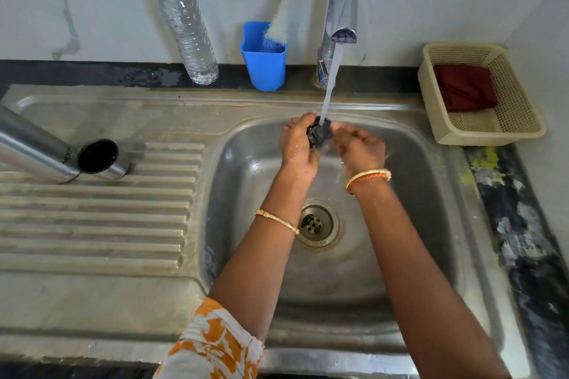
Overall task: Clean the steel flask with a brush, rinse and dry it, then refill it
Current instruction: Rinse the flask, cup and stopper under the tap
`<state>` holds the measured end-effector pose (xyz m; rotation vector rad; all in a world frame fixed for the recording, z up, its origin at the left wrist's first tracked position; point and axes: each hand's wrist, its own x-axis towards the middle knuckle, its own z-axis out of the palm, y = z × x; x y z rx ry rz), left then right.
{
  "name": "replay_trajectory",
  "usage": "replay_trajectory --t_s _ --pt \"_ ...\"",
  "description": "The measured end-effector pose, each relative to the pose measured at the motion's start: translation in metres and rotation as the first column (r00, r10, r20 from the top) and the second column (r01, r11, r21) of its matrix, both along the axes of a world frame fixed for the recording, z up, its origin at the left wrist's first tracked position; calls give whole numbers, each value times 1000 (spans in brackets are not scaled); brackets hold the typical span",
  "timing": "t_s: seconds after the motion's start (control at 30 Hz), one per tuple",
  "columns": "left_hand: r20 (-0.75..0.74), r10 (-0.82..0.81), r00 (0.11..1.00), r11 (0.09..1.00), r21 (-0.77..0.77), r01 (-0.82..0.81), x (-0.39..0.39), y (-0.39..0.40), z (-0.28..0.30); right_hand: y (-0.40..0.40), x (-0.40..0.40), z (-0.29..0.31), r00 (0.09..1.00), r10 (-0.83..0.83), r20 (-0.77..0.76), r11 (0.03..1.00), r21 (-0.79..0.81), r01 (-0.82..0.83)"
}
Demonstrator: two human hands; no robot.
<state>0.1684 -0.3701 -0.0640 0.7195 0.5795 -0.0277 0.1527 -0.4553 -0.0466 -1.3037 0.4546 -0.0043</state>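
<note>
Both hands' grip pinches a small dark part (319, 132) under the tap stream (331, 83), rinsing it; left hand (297, 144), right hand (361, 148).

Orange-and-white patterned sleeve (212, 341) on left arm; thin gold bangle (277, 220) (left wrist); gold-orange bangles (368, 177) right.

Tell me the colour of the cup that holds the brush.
The cup is blue, seen in the head view.

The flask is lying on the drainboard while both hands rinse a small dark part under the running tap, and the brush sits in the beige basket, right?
Not quite. The head view shows the brush standing in the blue cup; the basket holds a red cloth.
</note>
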Motion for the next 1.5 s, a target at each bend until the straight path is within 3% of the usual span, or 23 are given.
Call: replay_trajectory --t_s 0.07,0.17,0.23,0.33,0.4,0.47,0.53,0.6,0.63,0.7,0.8,0.87,0.9,1.17,1.23,1.3,1.4,1.5 --pt "2 -42 999 999 -3 42 -2 4 1 -8 6 1 993 38 -116 988 150 -21" --pt "-59 -81 995 996 -51 78 -7 8 2 -13 16 -3 972 160 -173 981 137 -137" --pt "-141 -104 985 994 -38 100 -10 10 2 -13 24 -6 968 143 -205 990 31 -139" --pt "-162 -161 974 948 250 199 -17 9 -1 -13 42 -6 984 63 -169 968 -230 -102" --pt "-140 -178 974 789 572 227 -23 10 -6 -12 58 -1 997 40 -71 928 -367 -63" --pt "-87 -194 977 503 846 175 -25 15 -13 -7 73 7 995 93 44 882 -467 -62" --pt "-84 -234 969 297 943 154 -27 18 -17 1 87 15 972 211 101 786 -608 -108" --pt "-122 -263 957 211 961 181 -29 18 -18 9 100 18 952 281 117 675 -730 -109" --pt "-137 -262 955 212 958 195 -29 19 -20 12 106 17 951 282 126 636 -767 -87" --pt "-148 -239 960 302 928 218 -29 21 -20 15 111 15 953 272 134 569 -821 -47" --pt "-118 -194 974 581 786 211 -31 23 -17 16 109 17 954 267 135 474 -880 -8" --pt "-107 -188 976 784 582 215 -31 24 -11 16 106 20 961 227 159 527 -850 16" --pt "-122 -198 973 838 494 233 -31 24 -8 16 106 21 964 210 161 559 -829 17" --pt "-179 -240 954 932 233 278 -26 28 -3 11 107 21 968 215 130 641 -767 -39" --pt "-189 -253 949 939 189 288 -26 29 -1 5 103 22 964 259 56 681 -719 -141" --pt "-211 -264 941 944 145 297 -29 30 1 -4 85 21 944 318 -93 644 -709 -287" --pt "-253 -285 925 931 156 329 -34 30 2 -15 33 15 818 526 -235 593 -587 -550" --pt "-289 -336 897 875 256 410 -46 29 5 -18 -20 9 650 723 -234 453 -550 -701"
